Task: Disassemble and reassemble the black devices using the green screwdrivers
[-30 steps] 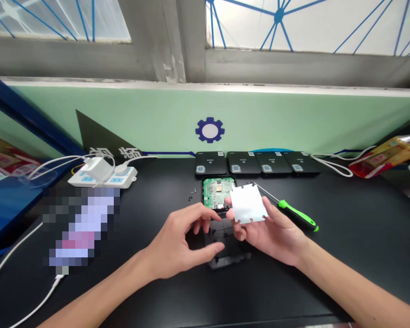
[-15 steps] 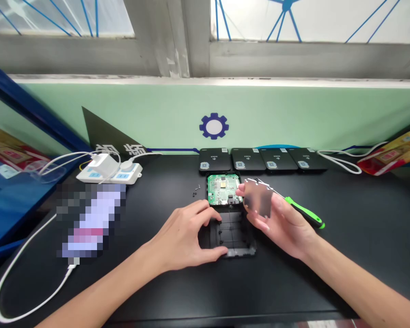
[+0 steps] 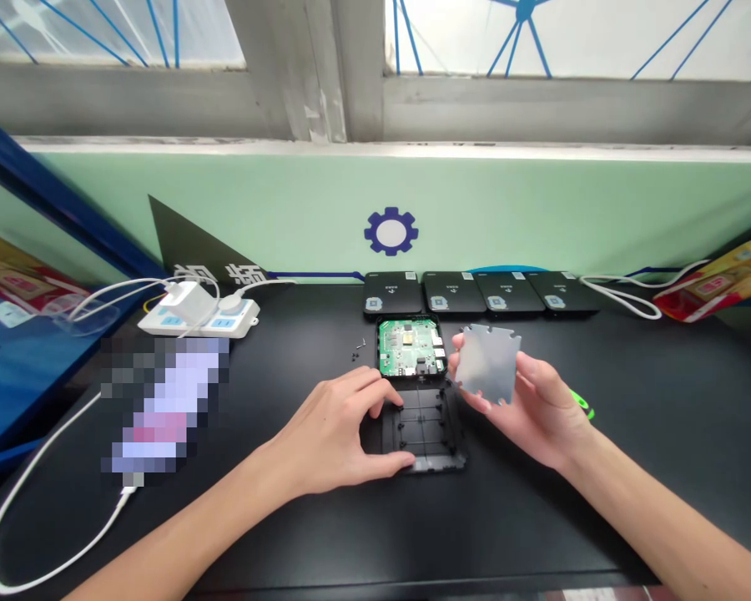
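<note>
Left hand (image 3: 344, 430) and right hand (image 3: 538, 409) flank a black plastic cover (image 3: 422, 427). The left, thumb and fingers parted, touches it; the right grips a notched metal plate (image 3: 488, 365) between thumb and fingers.

Beneath the fingers (image 3: 385, 466) spreads a black worktop (image 3: 325, 534); beyond them stands a pale green panel (image 3: 275, 209) bearing a dark-blue gear emblem (image 3: 391, 231), and above that, bright, blue-lined windows (image 3: 601, 37) set in grey frames (image 3: 476, 107).

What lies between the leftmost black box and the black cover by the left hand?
An open black case holding a green circuit board, as the head view shows.
</note>
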`<state>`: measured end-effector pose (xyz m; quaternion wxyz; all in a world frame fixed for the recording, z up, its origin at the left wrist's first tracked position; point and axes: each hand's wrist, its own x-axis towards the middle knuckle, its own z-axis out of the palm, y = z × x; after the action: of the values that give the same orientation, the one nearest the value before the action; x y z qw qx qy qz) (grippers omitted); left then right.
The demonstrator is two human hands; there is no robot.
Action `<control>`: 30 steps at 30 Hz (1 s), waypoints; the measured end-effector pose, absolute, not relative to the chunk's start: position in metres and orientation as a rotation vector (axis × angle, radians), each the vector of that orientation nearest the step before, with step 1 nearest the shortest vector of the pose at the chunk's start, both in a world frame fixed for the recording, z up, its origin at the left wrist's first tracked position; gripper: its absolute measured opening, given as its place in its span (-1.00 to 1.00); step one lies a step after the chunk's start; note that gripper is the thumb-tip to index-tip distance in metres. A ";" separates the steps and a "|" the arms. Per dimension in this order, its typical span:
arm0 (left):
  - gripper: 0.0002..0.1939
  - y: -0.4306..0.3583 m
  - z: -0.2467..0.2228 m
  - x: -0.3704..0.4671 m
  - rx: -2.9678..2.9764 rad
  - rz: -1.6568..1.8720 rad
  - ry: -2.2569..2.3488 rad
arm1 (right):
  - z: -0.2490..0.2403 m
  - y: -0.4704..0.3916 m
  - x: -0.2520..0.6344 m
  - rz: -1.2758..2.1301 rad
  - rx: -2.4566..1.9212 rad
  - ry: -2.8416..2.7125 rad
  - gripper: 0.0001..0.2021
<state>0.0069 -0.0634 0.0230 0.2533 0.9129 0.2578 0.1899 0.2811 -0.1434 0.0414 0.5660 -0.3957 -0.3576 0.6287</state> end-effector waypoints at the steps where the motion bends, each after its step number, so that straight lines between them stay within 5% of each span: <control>1: -0.54 -0.063 0.022 0.007 2.481 0.514 0.699 | 0.042 -0.143 0.281 1.483 -0.936 -0.850 -0.45; 9: -0.17 -0.060 0.022 0.005 2.375 0.489 0.729 | 0.038 -0.143 0.275 1.399 -0.982 -1.000 -0.49; 19: -0.24 -0.064 0.033 0.008 2.413 0.439 0.736 | 0.037 -0.147 0.271 0.923 -1.196 -1.378 -0.59; 26: -0.26 -0.060 0.026 0.006 2.376 0.522 0.700 | 0.036 -0.145 0.275 1.230 -1.063 -1.207 -0.58; 30: -0.44 -0.060 0.026 0.003 2.234 0.712 0.624 | 0.036 -0.146 0.276 1.296 -0.997 -1.155 -0.59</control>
<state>0.0027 -0.0596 0.0259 0.3502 0.8625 0.2407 0.2748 0.2764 -0.1456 0.0358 0.5396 -0.4193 -0.4857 0.5451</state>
